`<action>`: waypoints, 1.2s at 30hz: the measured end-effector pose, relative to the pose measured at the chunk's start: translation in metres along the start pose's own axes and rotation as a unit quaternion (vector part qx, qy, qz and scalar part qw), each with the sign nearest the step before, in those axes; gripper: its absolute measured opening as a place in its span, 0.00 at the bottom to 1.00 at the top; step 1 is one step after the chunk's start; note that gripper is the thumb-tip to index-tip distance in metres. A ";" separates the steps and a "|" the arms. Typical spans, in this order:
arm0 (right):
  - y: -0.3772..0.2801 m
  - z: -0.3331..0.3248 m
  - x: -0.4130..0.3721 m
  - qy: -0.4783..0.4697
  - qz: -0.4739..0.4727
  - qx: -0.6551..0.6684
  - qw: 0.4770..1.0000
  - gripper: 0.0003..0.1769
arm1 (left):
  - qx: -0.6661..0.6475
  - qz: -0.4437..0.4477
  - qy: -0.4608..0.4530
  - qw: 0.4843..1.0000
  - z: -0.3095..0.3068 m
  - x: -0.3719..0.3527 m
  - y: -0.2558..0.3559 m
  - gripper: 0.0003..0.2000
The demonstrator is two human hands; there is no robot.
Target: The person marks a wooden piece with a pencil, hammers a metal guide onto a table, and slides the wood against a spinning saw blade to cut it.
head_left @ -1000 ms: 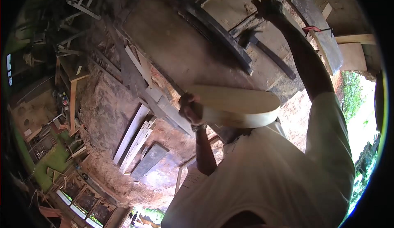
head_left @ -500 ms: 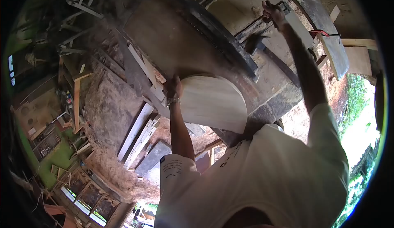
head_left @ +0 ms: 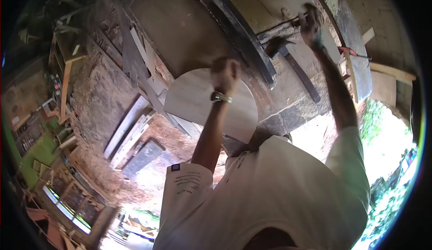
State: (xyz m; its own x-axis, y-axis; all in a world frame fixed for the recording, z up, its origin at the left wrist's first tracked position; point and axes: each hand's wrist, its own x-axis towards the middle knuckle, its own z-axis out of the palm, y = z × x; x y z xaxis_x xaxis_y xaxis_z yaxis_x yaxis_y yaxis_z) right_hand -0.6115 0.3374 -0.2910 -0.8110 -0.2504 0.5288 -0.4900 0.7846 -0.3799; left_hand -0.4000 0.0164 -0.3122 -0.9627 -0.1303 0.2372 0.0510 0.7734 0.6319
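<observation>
A pale wooden board with a rounded edge (head_left: 189,92) lies on the brown machine table (head_left: 175,29), at its near edge. My left hand (head_left: 226,73), a watch on its wrist, is over the board's upper part; motion smears its fingers, which look curled. My right hand (head_left: 310,27) is reached out past a long dark fence (head_left: 240,29), at the end of a metal bar (head_left: 280,31) that runs to the fence. Its fingers are bent and blurred, and I cannot tell whether they grip the bar. Just below, a hammer (head_left: 300,72) lies on the table.
Pale planks (head_left: 126,126) and a dark slab (head_left: 144,157) lie on the sawdust-covered ground at left. Beyond the table's right side are red cables (head_left: 348,51) and a curved metal sheet (head_left: 360,74). A wooden frame (head_left: 65,90) stands farther left.
My left hand has left the board's left edge and moved right over its top. My right hand has shifted slightly right and down, its fist loosened. The view has also shifted.
</observation>
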 end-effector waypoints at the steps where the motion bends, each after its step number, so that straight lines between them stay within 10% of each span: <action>1: 0.006 -0.019 0.008 -0.077 -0.125 -0.021 0.989 0.22 | -0.006 0.019 -0.013 1.000 0.009 -0.008 0.022 0.10; 4: 0.023 -0.046 0.037 -0.263 -0.282 -0.056 0.921 0.18 | -0.040 0.087 -0.109 0.989 0.013 -0.016 0.048 0.27; 9: 0.053 -0.014 0.015 -0.179 -0.268 -0.065 0.944 0.24 | 0.000 0.117 -0.158 0.981 0.023 -0.030 0.039 0.38; 10: 0.064 0.002 -0.003 -0.117 -0.225 -0.087 0.963 0.23 | 0.003 0.114 -0.157 0.981 0.025 -0.026 0.040 0.38; 12: 0.033 0.017 -0.018 -0.206 0.167 -0.146 0.953 0.23 | 0.033 0.069 -0.220 0.972 0.020 -0.025 0.049 0.38; 16: -0.014 -0.003 0.011 -0.252 0.253 -0.167 0.919 0.23 | 0.050 0.030 -0.276 0.959 0.013 -0.017 0.054 0.38; 21: -0.056 -0.051 -0.041 -0.010 0.066 -0.130 0.989 0.25 | -0.003 0.063 -0.183 0.981 0.026 -0.023 0.043 0.37; 25: -0.068 -0.062 -0.179 -0.194 0.074 -0.048 0.977 0.23 | 0.012 0.022 -0.231 0.973 0.021 -0.023 0.047 0.36; 28: -0.062 -0.062 -0.171 -0.224 -0.015 -0.004 0.974 0.16 | 0.017 0.020 -0.220 0.975 0.022 -0.022 0.049 0.36; 36: -0.082 -0.032 -0.061 -0.209 0.151 0.156 0.953 0.15 | 0.027 0.079 -0.158 0.984 0.033 -0.028 0.037 0.38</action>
State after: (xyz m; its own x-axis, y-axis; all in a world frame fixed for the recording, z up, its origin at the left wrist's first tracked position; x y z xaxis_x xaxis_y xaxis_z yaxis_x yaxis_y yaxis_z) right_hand -0.5119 0.3068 -0.2677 -0.9549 -0.2948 0.0356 -0.2320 0.6658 -0.7092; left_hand -0.3796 0.0693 -0.3200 -0.9790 0.1865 0.0820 0.1999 0.8011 0.5641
